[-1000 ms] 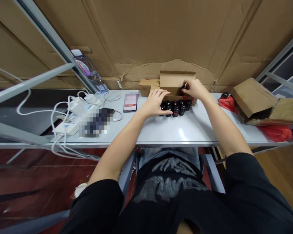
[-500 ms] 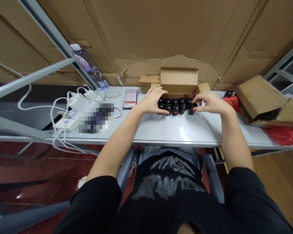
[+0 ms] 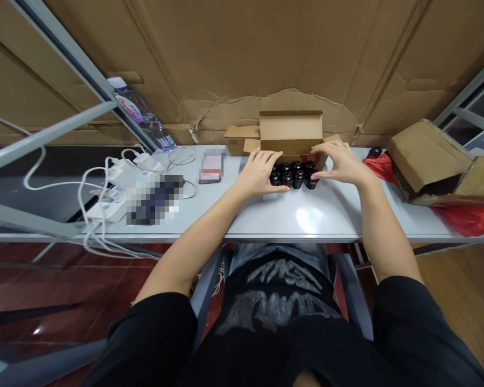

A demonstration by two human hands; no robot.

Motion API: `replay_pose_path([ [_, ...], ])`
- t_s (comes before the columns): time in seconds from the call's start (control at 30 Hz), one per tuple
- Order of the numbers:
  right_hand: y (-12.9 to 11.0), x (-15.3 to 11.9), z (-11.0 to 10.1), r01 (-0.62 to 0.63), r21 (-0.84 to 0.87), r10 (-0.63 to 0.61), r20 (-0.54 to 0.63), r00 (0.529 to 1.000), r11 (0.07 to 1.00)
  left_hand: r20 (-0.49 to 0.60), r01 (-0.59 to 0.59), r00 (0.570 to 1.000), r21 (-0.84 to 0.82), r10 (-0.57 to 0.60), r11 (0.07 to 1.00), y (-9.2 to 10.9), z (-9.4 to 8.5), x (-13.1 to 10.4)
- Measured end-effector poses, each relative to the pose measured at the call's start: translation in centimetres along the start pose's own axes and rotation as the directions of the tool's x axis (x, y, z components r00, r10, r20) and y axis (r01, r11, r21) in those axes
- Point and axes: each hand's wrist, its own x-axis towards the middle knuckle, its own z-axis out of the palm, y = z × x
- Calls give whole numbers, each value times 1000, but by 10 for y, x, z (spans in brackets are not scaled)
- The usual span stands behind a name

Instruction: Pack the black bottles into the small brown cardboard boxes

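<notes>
Several small black cylindrical bottles (image 3: 297,179), some with a red mark, stand upright in two tight rows on the white table. My left hand (image 3: 261,173) is cupped at the left end of the rows, its thumb along the front and its fingers reaching toward the back. At the right end, my right hand (image 3: 340,164) has thumb and fingers apart, the thumb by the front corner bottle. The palms hide parts of the end bottles. Directly behind the rows sits an open cardboard box (image 3: 290,126) with its flaps spread.
On the left are a phone (image 3: 211,166), a power strip with white cables (image 3: 108,207), a blurred dark object (image 3: 155,200) and a clear bottle (image 3: 143,115) against the frame. A worn carton (image 3: 431,158) and red plastic bags (image 3: 467,221) lie on the right.
My hands have come closer together, and the rows of black bottles look narrower and more tightly packed. The right fingers have opened wider. The view has shifted slightly.
</notes>
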Motion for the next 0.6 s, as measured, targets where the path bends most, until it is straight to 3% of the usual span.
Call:
replay_pose_path([
  [0.13, 13, 1, 7, -60, 20, 57, 118, 991, 998, 0, 1, 1000, 5, -1, 1000, -3, 2, 1],
  [0.6, -2, 0, 9, -47, -76, 57, 133, 989, 996, 9, -6, 1000, -73, 7, 997, -15, -3, 2],
])
